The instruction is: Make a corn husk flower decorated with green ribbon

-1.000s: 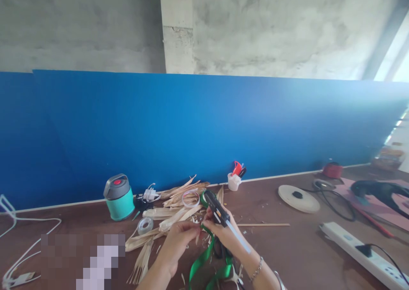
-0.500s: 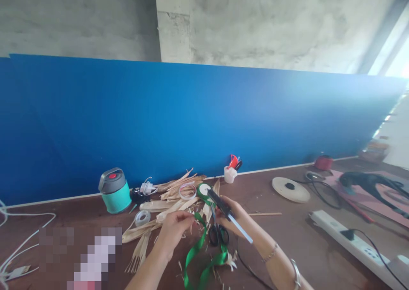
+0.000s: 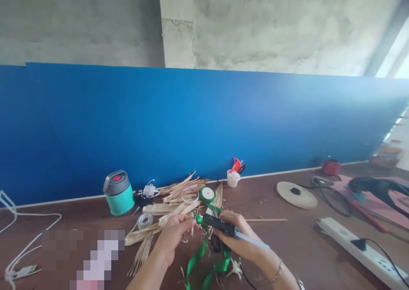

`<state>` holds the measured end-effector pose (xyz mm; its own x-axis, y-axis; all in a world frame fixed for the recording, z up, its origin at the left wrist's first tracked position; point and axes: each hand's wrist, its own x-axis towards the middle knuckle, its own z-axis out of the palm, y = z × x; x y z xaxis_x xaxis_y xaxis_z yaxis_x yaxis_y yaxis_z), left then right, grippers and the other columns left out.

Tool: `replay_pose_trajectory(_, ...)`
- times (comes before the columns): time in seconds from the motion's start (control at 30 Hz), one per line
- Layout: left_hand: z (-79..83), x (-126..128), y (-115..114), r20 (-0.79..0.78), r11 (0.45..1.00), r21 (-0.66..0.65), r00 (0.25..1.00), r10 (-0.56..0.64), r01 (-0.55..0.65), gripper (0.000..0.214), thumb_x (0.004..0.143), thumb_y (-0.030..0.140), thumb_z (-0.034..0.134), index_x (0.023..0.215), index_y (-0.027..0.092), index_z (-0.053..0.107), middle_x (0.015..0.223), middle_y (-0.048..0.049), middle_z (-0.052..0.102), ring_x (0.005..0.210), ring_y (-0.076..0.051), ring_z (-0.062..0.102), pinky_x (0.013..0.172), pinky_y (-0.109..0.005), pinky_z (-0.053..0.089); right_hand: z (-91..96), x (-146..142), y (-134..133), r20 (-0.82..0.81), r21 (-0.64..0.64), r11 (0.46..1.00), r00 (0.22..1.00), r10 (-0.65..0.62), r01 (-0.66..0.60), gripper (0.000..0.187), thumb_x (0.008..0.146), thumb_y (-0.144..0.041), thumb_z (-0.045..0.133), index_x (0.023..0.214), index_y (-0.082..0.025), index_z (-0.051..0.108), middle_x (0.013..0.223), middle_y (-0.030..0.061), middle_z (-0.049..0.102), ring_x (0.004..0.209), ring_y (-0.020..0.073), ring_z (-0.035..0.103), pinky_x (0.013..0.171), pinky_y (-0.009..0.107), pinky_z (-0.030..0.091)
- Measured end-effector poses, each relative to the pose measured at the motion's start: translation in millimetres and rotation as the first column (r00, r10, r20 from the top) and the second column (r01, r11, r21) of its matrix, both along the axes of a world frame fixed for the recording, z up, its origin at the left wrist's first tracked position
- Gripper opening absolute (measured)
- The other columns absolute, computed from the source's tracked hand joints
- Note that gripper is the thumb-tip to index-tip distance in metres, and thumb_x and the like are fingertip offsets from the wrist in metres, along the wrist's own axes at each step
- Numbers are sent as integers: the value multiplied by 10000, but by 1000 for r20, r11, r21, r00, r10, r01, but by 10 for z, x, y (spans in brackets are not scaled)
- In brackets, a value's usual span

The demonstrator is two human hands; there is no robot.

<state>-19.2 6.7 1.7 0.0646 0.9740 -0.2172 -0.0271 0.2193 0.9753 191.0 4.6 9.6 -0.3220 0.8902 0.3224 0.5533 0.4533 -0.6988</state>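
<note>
My right hand (image 3: 238, 238) grips a black glue gun (image 3: 223, 226) with a clear glue stick (image 3: 254, 240) jutting back toward my wrist; its nozzle points left. My left hand (image 3: 174, 235) is pinched on the end of a green ribbon (image 3: 201, 256), right at the gun's nozzle. The ribbon trails down toward me and runs back to its green spool (image 3: 207, 194). Black scissors (image 3: 217, 244) lie under my right hand, mostly hidden. Dried corn husks (image 3: 172, 207) are strewn behind and left of my hands.
A teal flask (image 3: 119, 194), a tape roll (image 3: 145, 220), a white cup of pens (image 3: 233, 177), a white disc (image 3: 296, 194), a thin wooden stick (image 3: 266, 220) and a power strip (image 3: 362, 249) lie on the brown table. A white cable (image 3: 22, 239) lies at left. A blue wall stands behind.
My right hand has tipped the glue gun down from a steep slant to nearly level, bringing its nozzle to the ribbon end in my left hand. The green spool now shows behind.
</note>
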Motion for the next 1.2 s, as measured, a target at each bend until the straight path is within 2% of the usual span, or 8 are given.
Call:
replay_pose_trajectory(0.17,-17,14,3,27,1000,4,1000,-7,7,184,645,329,671,597,152,671,598,-26,637,571,-137,494,579,-254,362,-40,-41,73,27,-4,999,998,52,-52,176,750,-198,565,588,-161,509,633,-24,507,596,114,485,562,214,378)
replay_pose_trajectory(0.37,-18,17,0,41,1000,-7,999,2,-2,185,625,336,681,577,159,654,525,7,568,537,-126,461,554,-247,340,-39,-55,82,43,-37,999,999,31,-30,186,733,-193,573,576,-165,475,616,-28,484,588,114,463,538,210,355)
replay_pose_trajectory(0.73,-28,11,-4,52,1000,10,999,-5,4,128,644,274,641,591,158,656,564,-6,618,584,-128,491,590,-249,354,-101,-50,101,73,18,1000,997,-3,2,138,720,-191,563,596,-167,507,622,-19,503,613,130,482,565,218,377)
replay_pose_trajectory(0.93,-58,6,16,60,1000,20,998,-22,21,155,639,295,653,585,151,666,547,-13,628,555,-130,497,566,-250,355,-113,-44,80,23,18,999,999,-35,35,74,696,-177,581,626,-167,557,614,-13,536,602,130,481,548,208,387)
replay_pose_trajectory(1.2,-64,9,15,79,1000,-9,997,-16,17,133,642,281,649,588,159,655,565,-12,650,561,-134,519,581,-252,364,-59,-56,94,43,6,1000,999,-4,4,135,718,-166,558,592,-169,508,629,-16,529,597,126,479,557,216,380)
